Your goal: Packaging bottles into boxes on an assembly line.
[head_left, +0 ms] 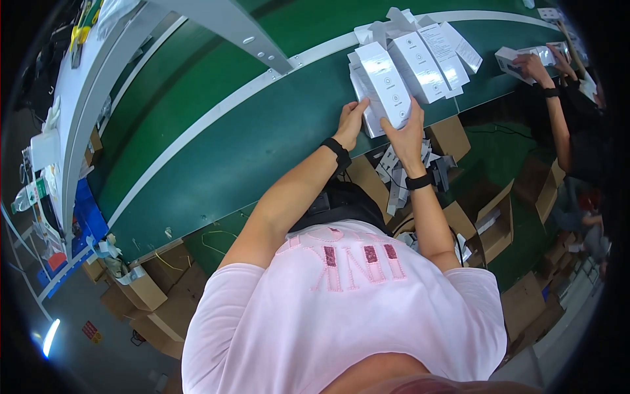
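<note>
At the green bench (262, 164), a white box (388, 82) in the grip of left hand (352, 123) and right hand (407, 134)

The head-worn fisheye camera looks steeply down past the close pink shirt (348, 308) to the left hand (352, 123), right hand (405, 133) and green worktop (262, 174) farther out.

White boxes (420, 69) with grey print sit bright against the deep green table (249, 154). I see a pale pink shirt (341, 322) with dark red patches, black wristbands (419, 181), brown cartons (497, 238).
</note>
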Action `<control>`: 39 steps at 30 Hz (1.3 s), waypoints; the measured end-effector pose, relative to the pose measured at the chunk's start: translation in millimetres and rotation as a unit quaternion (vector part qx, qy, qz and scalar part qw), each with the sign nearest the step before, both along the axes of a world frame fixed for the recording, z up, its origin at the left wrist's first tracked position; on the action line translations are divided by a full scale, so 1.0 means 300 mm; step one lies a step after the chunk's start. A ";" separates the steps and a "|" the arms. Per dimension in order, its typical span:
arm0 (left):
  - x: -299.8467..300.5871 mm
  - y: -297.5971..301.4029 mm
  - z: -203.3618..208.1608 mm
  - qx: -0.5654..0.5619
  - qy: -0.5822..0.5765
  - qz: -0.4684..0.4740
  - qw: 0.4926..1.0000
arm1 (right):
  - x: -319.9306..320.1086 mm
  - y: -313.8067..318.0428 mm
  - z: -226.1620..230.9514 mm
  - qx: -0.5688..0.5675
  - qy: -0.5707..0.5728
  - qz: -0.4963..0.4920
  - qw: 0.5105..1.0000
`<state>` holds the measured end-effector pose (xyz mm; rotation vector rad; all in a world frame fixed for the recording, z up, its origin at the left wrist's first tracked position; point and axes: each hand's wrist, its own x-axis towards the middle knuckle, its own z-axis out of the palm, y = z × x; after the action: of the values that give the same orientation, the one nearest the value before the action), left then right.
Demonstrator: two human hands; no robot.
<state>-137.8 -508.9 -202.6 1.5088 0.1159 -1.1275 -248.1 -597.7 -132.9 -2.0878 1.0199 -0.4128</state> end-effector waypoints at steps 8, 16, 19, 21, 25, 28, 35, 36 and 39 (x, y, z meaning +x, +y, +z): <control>0.052 0.320 0.074 -0.134 -0.111 -0.027 0.984 | -0.029 0.163 0.023 0.131 -0.103 0.086 0.982; 0.067 0.868 0.136 -0.170 0.089 0.109 0.975 | 0.112 0.463 0.039 0.299 -0.083 0.273 0.911; 0.082 1.132 0.162 -0.154 0.033 0.125 0.979 | 0.189 0.613 0.068 0.385 -0.077 0.277 0.877; 0.113 1.269 0.189 -0.094 -0.098 0.136 0.981 | 0.244 0.679 0.045 0.459 -0.093 0.193 0.862; 0.193 1.392 0.221 -0.024 0.105 0.237 0.966 | 0.323 0.708 0.023 0.483 0.063 0.065 0.871; 0.246 1.435 0.284 -0.061 0.127 0.218 0.966 | 0.333 0.703 0.082 0.385 0.072 0.051 0.919; 0.281 1.552 0.299 -0.107 0.210 0.134 0.963 | 0.267 0.694 0.170 0.260 0.117 0.014 0.959; 0.278 1.556 0.307 -0.082 0.191 0.131 0.969 | 0.256 0.690 0.172 0.255 0.115 0.012 0.960; 0.312 1.574 0.308 -0.071 0.190 0.083 0.976 | 0.213 0.691 0.178 0.220 0.130 0.001 0.967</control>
<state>-44.1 -36.7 -110.2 1.1227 0.4073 -1.2488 -184.2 -390.4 -79.6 -1.7640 1.1400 0.0919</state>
